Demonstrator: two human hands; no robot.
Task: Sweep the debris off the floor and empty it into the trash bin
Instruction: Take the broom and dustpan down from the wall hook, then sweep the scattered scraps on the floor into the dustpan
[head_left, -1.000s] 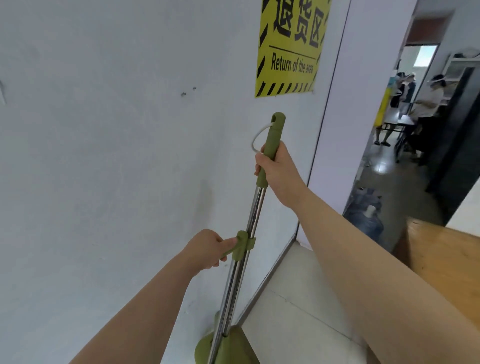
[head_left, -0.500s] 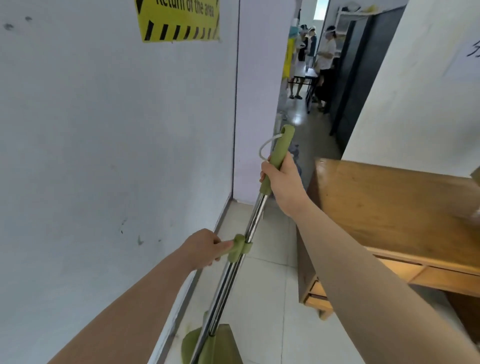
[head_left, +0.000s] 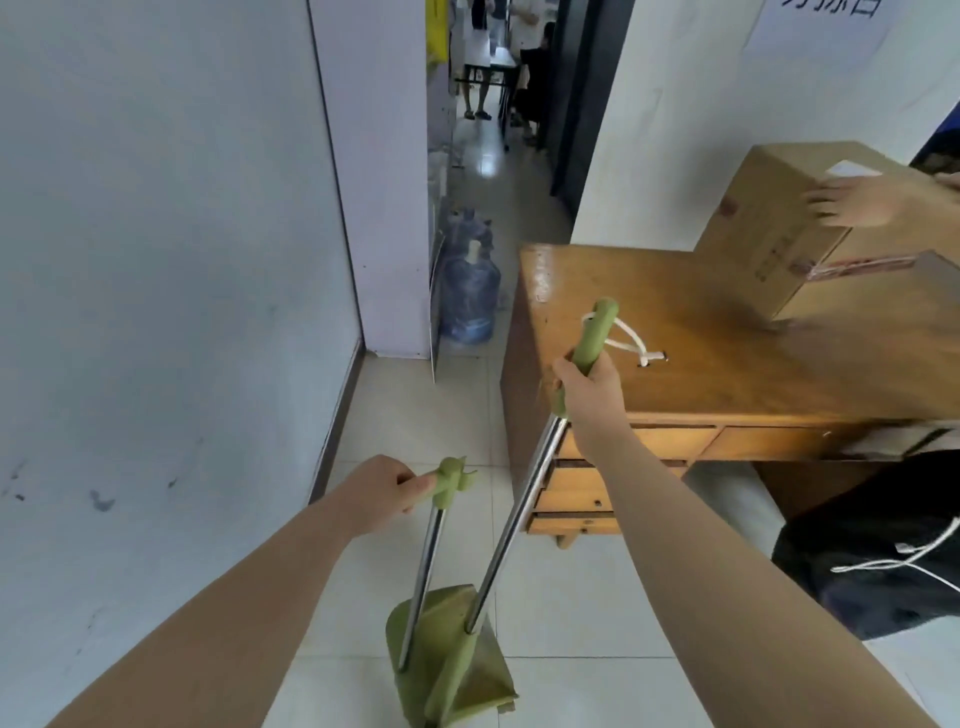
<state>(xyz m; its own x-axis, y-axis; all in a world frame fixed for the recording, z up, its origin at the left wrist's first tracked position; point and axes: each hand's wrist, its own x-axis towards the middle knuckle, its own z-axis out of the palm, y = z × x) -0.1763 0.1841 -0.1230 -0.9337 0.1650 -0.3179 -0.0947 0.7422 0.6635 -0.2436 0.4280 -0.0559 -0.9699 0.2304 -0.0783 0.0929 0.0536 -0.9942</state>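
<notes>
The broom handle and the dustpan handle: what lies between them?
In the head view, only bare floor tiles show between the broom handle and the dustpan handle; the two poles stand apart up top and converge at the dustpan.

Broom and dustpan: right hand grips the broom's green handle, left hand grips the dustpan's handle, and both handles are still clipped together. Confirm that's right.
Not quite. The head view shows the handles apart: the right hand angles the broom away from the dustpan, held by the left hand. The grips are as you said.

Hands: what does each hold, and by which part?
Left hand grips the dustpan by its green handle top; right hand grips the broom's green handle grip.
</notes>
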